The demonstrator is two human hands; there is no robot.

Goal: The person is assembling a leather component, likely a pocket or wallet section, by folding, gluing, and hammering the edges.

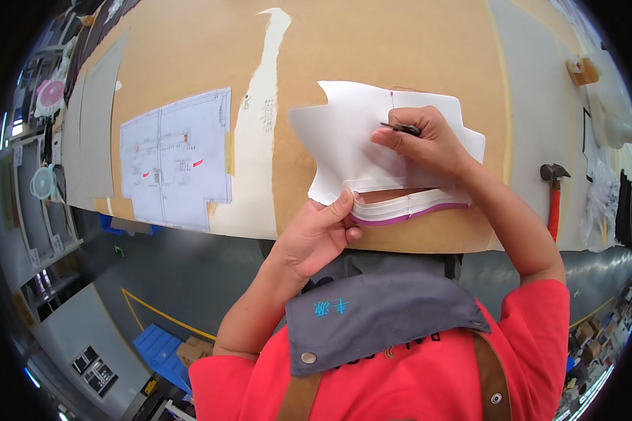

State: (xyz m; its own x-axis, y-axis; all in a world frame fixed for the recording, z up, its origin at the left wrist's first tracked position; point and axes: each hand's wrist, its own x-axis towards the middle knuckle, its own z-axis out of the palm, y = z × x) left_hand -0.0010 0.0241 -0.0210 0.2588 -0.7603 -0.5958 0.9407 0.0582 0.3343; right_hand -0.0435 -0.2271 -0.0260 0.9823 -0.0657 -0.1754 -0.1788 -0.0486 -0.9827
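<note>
A white cut panel (351, 133) lies on the brown-covered worktable (411, 42), with white strips edged in purple (418, 210) along its near edge and a slit-like gap above them. My left hand (328, 228) grips the left end of these strips, thumb on top. My right hand (418, 144) is closed on a small black tool (400, 128), apparently snips or scissors, over the middle of the panel; its lower part is hidden in my fingers.
A printed pattern sheet (175, 179) lies left, beside a pale torn strip (249, 182) and grey sheets (91, 140). A red-handled hammer (553, 203), wooden block (581, 71) and plastic bag (600, 210) are at right. Small fans (49, 95) stand far left; blue bins (158, 351) sit below.
</note>
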